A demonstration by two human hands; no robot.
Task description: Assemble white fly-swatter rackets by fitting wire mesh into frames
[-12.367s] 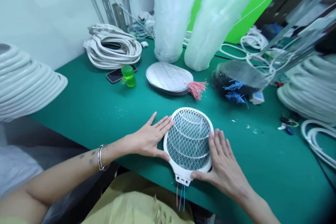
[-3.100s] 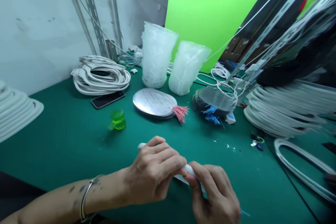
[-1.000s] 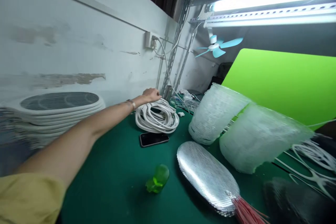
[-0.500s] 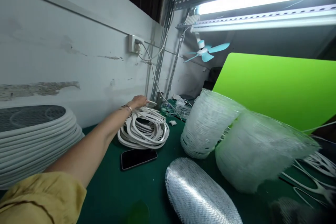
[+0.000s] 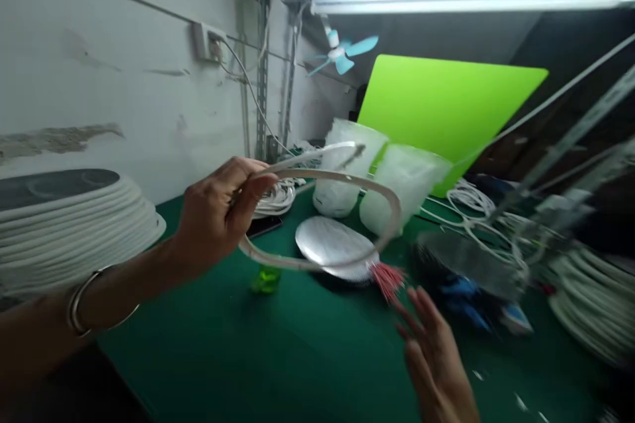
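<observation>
Pinched between the thumb and fingers of my left hand [image 5: 223, 208] is a thin white oval frame [image 5: 391, 201], held up above the table and blurred at its far side. One end of a strip on it juts out toward the back. My right hand [image 5: 436, 357] is low on the right, fingers apart and smeared a little, holding nothing. Just beyond its fingertips lies a bundle of red strands [image 5: 387, 277] beside a silvery oval mesh piece [image 5: 322, 244]. Behind my left hand, a pile of white frames [image 5: 280, 199] partly covers a dark phone [image 5: 265, 226].
Stacked white-rimmed mesh pieces [image 5: 74, 231] stand at left by the wall. Two translucent mesh stacks [image 5: 404, 178] lean before a bright green board [image 5: 451, 112]. To the right are dark mesh pieces [image 5: 461, 254], a blue item [image 5: 464, 297] and coiled white frames [image 5: 585, 297]. A small green object [image 5: 266, 279] sits mid-table.
My left hand has come back from the pile of white frames with one frame in it. My right hand has entered at lower right. The view has turned to the right.
</observation>
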